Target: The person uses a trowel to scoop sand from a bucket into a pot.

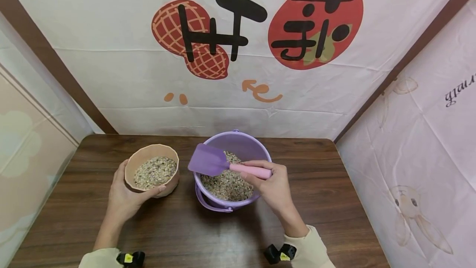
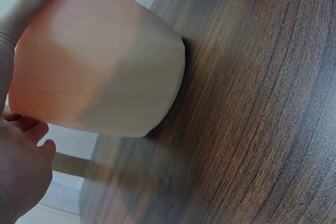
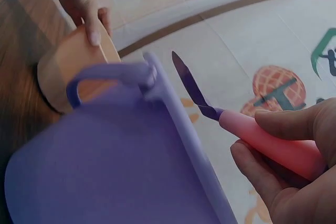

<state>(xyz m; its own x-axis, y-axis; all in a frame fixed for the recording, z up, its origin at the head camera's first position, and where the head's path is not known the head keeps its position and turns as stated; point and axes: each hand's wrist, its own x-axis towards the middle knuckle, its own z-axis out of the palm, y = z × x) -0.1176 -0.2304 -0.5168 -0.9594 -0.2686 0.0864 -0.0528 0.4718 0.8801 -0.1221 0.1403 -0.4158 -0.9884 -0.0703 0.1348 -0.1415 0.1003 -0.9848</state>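
Observation:
My left hand (image 1: 124,197) grips a peach-coloured pot (image 1: 172,186) at the left, thumb near the rim and fingers round its far side. Coarse speckled grit (image 1: 155,173) lies inside the pot. In the left wrist view the pot (image 2: 105,61) leans slightly over the wood table. My right hand (image 1: 273,185) holds a toy shovel by its pink handle (image 1: 251,171), pinched between thumb and fingers. The purple shovel blade (image 1: 209,160) hovers over the left rim of a purple bucket (image 1: 247,142), with no grit showing on it. More grit (image 1: 227,185) fills the lower part of the bucket.
The bucket's handle (image 1: 210,206) hangs down at its near left side. All stands on a dark wood table (image 1: 178,235). A printed cloth (image 1: 130,77) rises behind the table's back edge, and another cloth (image 1: 420,168) hangs along the right side.

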